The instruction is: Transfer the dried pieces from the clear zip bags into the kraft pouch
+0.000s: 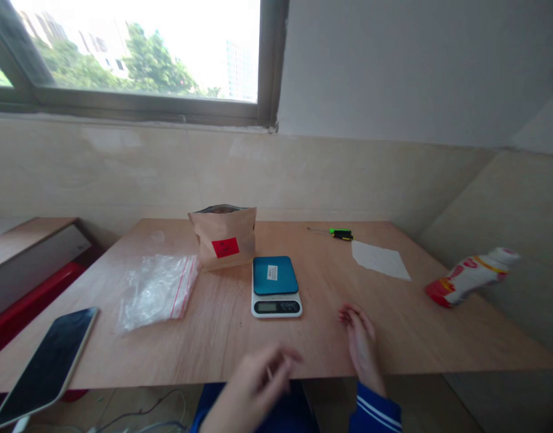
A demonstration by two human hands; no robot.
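My left hand [262,382] is over the table's front edge, smeared by motion, so its grip is unclear. On the table to the right rests my right hand [360,340], its fingers loosely curled and nothing visible in them. Ahead of and between the hands sits a kitchen scale [277,305], white with a blue-green weighing plate [283,276] that bears a small white label. Just behind it on the left stands a brown paper pouch [225,237], open at the top, with a red label. Its contents are hardly visible.
Clear zip bags [161,294] lie left of the scale. A tablet or phone [46,364] overhangs the left front corner. Screwdrivers [342,234] and a paper sheet [380,260] lie back right; a red-white bottle [470,273] is at the right. Cables [141,412] run across the floor.
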